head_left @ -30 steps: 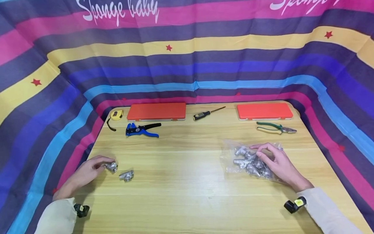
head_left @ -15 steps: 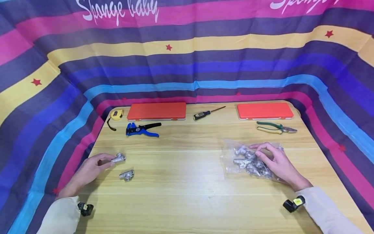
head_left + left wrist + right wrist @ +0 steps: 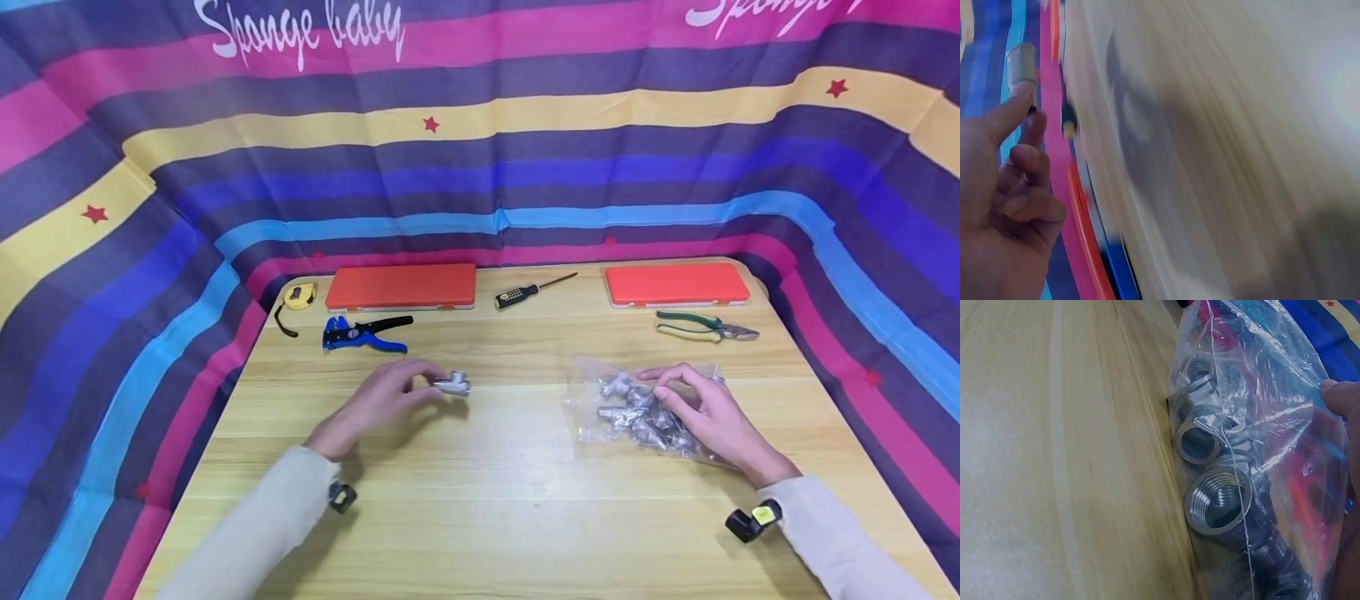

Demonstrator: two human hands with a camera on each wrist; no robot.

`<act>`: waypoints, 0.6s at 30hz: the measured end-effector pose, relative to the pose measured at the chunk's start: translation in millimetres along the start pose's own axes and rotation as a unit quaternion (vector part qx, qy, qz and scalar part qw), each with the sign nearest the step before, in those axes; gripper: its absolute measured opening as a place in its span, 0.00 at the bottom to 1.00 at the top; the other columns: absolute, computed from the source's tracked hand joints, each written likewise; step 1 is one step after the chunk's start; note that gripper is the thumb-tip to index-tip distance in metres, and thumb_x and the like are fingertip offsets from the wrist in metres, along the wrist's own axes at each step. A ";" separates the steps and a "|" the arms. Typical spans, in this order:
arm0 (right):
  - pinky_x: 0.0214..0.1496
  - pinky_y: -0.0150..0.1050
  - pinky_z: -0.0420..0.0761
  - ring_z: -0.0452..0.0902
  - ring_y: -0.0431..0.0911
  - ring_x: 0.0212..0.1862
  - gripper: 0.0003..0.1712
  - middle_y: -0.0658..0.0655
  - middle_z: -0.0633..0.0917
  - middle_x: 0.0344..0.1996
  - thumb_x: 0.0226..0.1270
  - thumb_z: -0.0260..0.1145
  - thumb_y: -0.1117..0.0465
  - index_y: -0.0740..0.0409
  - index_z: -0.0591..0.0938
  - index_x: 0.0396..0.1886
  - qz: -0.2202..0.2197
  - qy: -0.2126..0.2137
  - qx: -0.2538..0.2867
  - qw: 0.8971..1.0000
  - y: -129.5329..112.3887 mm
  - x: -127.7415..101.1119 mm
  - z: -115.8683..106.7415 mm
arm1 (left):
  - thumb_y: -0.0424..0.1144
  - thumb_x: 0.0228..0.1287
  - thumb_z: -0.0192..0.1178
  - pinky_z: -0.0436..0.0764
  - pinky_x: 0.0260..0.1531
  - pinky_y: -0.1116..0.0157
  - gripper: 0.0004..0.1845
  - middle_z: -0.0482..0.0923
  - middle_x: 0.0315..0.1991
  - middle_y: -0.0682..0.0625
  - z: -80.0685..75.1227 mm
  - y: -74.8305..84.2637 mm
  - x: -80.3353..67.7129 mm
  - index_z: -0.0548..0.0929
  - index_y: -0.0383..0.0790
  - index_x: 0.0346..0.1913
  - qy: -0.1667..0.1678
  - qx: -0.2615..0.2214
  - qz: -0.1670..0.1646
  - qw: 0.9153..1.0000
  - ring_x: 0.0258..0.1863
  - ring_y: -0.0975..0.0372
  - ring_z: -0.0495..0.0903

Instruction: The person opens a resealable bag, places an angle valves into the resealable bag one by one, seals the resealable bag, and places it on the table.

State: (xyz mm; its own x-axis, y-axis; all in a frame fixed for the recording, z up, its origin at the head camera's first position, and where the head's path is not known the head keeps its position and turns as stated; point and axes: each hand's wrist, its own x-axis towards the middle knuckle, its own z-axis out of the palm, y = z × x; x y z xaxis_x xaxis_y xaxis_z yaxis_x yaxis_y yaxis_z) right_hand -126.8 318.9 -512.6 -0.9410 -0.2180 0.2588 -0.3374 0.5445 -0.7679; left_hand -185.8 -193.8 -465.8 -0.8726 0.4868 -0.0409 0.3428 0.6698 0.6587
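My left hand [image 3: 386, 392] is over the middle of the table, pinching a silver metal tee pipe fitting [image 3: 454, 384] between thumb and fingertips. In the left wrist view the fitting [image 3: 1021, 65] sticks up beyond the thumb tip, and the picture is blurred. On the right, a clear plastic bag [image 3: 588, 400] lies full of similar threaded fittings [image 3: 637, 417]. My right hand [image 3: 712, 417] pinches the film of this bag from above. The right wrist view shows the thumb [image 3: 1338, 397] at the bag's edge, with round threaded openings [image 3: 1217, 501] showing through the film.
Along the back are a yellow tape measure [image 3: 300, 295], two red flat cases [image 3: 401, 286] and a screwdriver [image 3: 517, 296]. Blue-black wire strippers [image 3: 366, 333] and green-handled pliers [image 3: 708, 327] lie in front of them. Striped cloth [image 3: 495, 183] stands around the table.
My left hand has carried the fitting from the left side rightward to mid-table. The second loose fitting is now hidden behind the left wrist. My right hand stays at the bag.
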 end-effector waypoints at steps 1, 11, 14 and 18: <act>0.67 0.15 0.63 0.75 0.22 0.68 0.06 0.48 0.91 0.60 0.84 0.65 0.63 0.45 0.82 0.47 0.000 0.001 -0.002 1.000 -0.1 0.1 0.1 | 0.44 0.74 0.72 0.77 0.31 0.66 0.15 0.88 0.49 0.59 8.0 7.8 8.5 0.88 0.55 0.61 -0.011 -0.003 0.006 1.000 0.30 0.63 0.76; 0.67 0.14 0.62 0.74 0.22 0.68 0.06 0.48 0.91 0.60 0.85 0.65 0.62 0.44 0.82 0.46 0.008 -0.002 -0.001 1.000 -2.4 -1.3 -0.1 | 0.48 0.76 0.70 0.82 0.42 0.73 0.15 0.91 0.49 0.60 95.3 79.2 79.3 0.89 0.54 0.61 -0.062 0.098 0.139 0.984 0.40 0.72 0.83; 0.67 0.15 0.61 0.74 0.22 0.68 0.06 0.48 0.91 0.60 0.84 0.65 0.62 0.44 0.82 0.45 0.005 0.000 -0.001 1.000 -2.3 -0.8 0.4 | 0.49 0.76 0.70 0.80 0.38 0.77 0.15 0.91 0.48 0.59 118.1 96.6 94.3 0.89 0.52 0.60 -0.052 0.119 0.181 0.975 0.38 0.73 0.83; 0.67 0.15 0.62 0.75 0.23 0.68 0.07 0.48 0.91 0.60 0.84 0.65 0.63 0.44 0.82 0.45 0.001 0.000 -0.002 1.000 -1.8 -0.1 0.7 | 0.52 0.77 0.69 0.76 0.35 0.80 0.11 0.89 0.42 0.62 140.1 116.7 107.6 0.89 0.52 0.53 -0.045 0.154 0.190 0.969 0.34 0.75 0.79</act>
State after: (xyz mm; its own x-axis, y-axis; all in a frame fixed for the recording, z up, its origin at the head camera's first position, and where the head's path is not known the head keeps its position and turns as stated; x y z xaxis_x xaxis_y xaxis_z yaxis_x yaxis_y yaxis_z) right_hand -126.1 317.4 -511.7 -0.9416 -0.2172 0.2572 -0.3357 0.5474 -0.7666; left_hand -191.0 15.3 -498.6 -0.6340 0.7686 0.0856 0.7329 0.5619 0.3835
